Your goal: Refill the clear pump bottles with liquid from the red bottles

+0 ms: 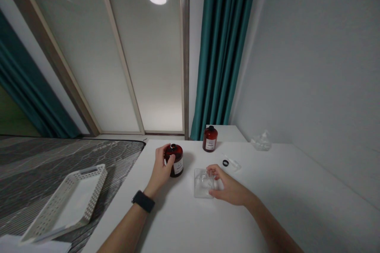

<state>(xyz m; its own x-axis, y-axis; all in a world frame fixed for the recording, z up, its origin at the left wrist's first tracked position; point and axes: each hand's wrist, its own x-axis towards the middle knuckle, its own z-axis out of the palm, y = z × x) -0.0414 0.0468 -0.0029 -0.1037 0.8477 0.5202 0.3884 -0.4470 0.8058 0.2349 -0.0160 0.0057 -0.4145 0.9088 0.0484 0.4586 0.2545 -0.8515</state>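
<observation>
My left hand (161, 168) is closed around the side of a dark red-brown bottle (177, 166) with a white label. That bottle stands upright on the white table, its neck without a cap. To the right, my right hand (224, 186) grips the right side of a clear square plastic box (201, 185) between thumb and fingers. The box sits on or just over the tabletop; which of the two, I cannot tell. Behind it lies a black ring-shaped cap (225, 163), beside a clear plastic piece (235, 165) too faint to name.
A second red-brown bottle (210, 140), with a black cap, stands near the far edge of the white table (190, 225). Crumpled clear plastic (261, 141) lies at the back right by the wall. On the left, a white perforated basket (94, 182) rests on a grey patterned surface.
</observation>
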